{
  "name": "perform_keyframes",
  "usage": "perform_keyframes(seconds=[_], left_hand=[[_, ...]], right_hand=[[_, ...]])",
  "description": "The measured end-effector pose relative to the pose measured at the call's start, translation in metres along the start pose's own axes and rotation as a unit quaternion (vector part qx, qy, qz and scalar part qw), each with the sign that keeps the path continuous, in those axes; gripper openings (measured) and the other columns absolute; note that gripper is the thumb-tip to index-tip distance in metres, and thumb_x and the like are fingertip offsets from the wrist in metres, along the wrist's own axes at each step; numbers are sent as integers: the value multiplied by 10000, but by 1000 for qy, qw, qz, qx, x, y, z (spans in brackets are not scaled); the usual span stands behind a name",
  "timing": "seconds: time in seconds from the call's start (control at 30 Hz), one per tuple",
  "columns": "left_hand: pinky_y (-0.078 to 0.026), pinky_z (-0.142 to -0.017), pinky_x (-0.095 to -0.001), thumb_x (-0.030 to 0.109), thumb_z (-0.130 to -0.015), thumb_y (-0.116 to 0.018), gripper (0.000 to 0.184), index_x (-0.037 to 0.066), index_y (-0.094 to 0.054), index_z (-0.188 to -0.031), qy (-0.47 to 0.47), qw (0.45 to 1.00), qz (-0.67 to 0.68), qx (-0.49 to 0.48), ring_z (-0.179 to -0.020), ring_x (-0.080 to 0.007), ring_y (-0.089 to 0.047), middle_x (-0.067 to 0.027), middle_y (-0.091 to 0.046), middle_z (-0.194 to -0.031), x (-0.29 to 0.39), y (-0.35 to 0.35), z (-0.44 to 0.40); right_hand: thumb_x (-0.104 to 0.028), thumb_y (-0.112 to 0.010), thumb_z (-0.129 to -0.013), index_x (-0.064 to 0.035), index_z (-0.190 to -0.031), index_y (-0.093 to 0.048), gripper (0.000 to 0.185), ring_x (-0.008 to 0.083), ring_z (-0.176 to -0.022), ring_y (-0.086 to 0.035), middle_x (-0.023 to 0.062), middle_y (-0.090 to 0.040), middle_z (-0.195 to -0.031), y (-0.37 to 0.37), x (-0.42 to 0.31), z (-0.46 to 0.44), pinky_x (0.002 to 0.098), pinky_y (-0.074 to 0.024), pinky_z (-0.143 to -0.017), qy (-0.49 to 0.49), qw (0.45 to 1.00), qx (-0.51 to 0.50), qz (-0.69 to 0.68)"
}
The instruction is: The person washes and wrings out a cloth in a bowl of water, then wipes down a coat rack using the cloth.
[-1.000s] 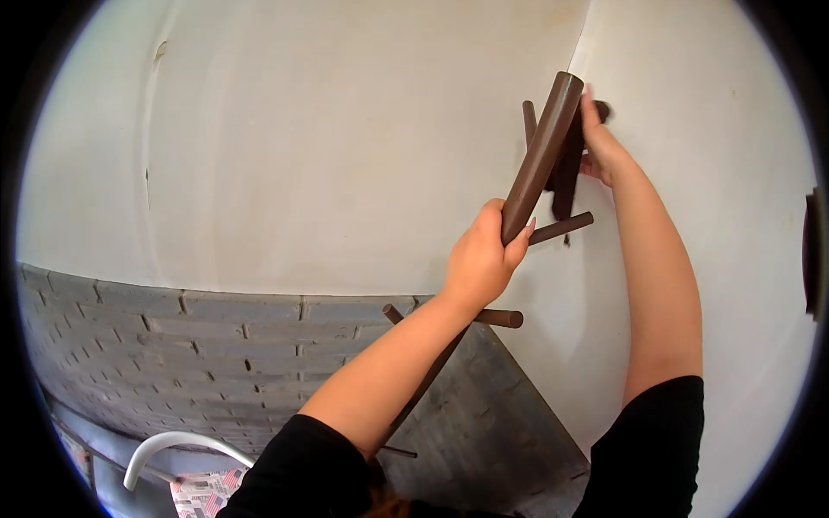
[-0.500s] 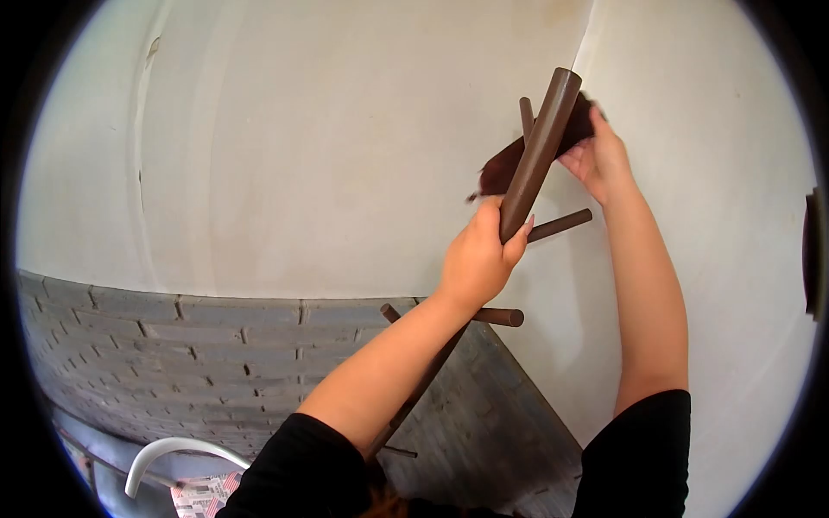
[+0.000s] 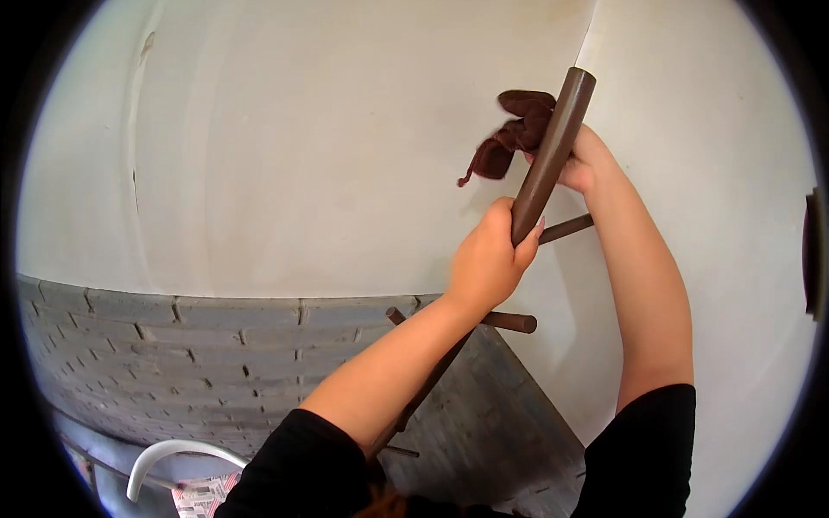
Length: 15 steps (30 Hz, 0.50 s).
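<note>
My left hand (image 3: 490, 259) is wrapped round the brown pole (image 3: 555, 155) of a stand with short round pegs. One peg (image 3: 566, 229) sticks out to the right just past my fingers, and another (image 3: 511, 322) lower down. Behind the upper pole, my right hand (image 3: 580, 162) holds a dark maroon cloth (image 3: 518, 136). The cloth is bunched and hangs out to the left of the pole, with a thin end at its lower left. Most of my right fingers are hidden by the pole.
Pale walls (image 3: 302, 155) meet in a corner behind the pole. Grey brick-patterned panelling (image 3: 233, 345) covers the lower wall. At the bottom left is a chair with a white curved rail (image 3: 177, 446) and a printed seat (image 3: 205, 498). A dark object (image 3: 812, 255) is at the right edge.
My right hand has moved left behind the pole, and the cloth has swung from the pole's right side to its left. The pole's top has shifted slightly right with my left hand.
</note>
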<state>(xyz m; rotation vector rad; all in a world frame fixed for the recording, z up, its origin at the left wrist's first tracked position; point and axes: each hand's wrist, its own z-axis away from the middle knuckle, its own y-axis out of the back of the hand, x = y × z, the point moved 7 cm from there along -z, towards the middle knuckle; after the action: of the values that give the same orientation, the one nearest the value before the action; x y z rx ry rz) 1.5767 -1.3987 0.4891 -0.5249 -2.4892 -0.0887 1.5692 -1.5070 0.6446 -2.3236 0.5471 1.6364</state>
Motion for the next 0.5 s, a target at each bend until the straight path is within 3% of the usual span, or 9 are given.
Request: perform_keyframes(seconds=[0.03,0.2,0.23,0.3,0.4,0.47,0.5], left_hand=[[-530,-740,-410,340,-1008,-663,433,3,-505,-1229,1,1000,0,-1,-827,-314,-685,-171,-684,-929,0,0,0],[-522,-703,-429,336,-1009,-659,431,-14,-500,-1206,10,1000,5,-4,-776,-332,-672,-181,-673,-886,6,3,-2],[-522,-703,-429,336,-1009,-659,431,-14,-500,-1206,8,1000,5,-4,-776,-332,-672,-181,-673,-886,5,2,-1],[-519,-684,-432,330,-1010,-657,436,-25,-498,-1209,-29,999,-12,16,-755,-341,-670,-185,-667,-857,4,2,-1],[-518,-678,-446,323,-1006,-660,429,-28,-505,-1199,-19,1000,-18,11,-756,-363,-673,-197,-670,-854,2,0,-2],[-519,-673,-458,320,-1003,-663,427,-30,-508,-1192,-39,998,-37,22,-760,-381,-674,-206,-672,-857,2,0,-2],[-519,-669,-470,318,-1000,-666,426,-33,-511,-1186,-56,996,-57,34,-764,-398,-675,-216,-675,-861,3,1,-3]], right_hand=[[-97,-607,-989,4,-1175,-700,231,176,-799,-650,122,-717,-997,-16,-6,-4,308,-559,-732,12,994,-91,55],[-70,-619,-949,-14,-1189,-719,266,146,-760,-626,73,-725,-990,-6,-10,-53,281,-501,-637,35,995,-69,60],[-87,-631,-943,-18,-1196,-715,275,140,-777,-631,70,-722,-988,2,-16,-77,270,-504,-656,77,975,-89,186],[-104,-643,-936,-23,-1202,-711,286,133,-795,-636,68,-719,-986,-7,-21,-86,259,-508,-675,118,937,-108,311],[-290,-710,-910,-42,-962,-724,254,142,-623,-542,27,-638,-773,-14,-32,-81,296,-411,-535,218,869,-99,432],[-310,-687,-924,-67,-935,-726,247,136,-648,-560,7,-623,-750,4,-25,-100,297,-425,-538,215,936,-88,264],[-321,-667,-940,-74,-960,-732,257,142,-673,-578,18,-651,-804,8,-20,-95,300,-443,-540,164,963,-30,212]])
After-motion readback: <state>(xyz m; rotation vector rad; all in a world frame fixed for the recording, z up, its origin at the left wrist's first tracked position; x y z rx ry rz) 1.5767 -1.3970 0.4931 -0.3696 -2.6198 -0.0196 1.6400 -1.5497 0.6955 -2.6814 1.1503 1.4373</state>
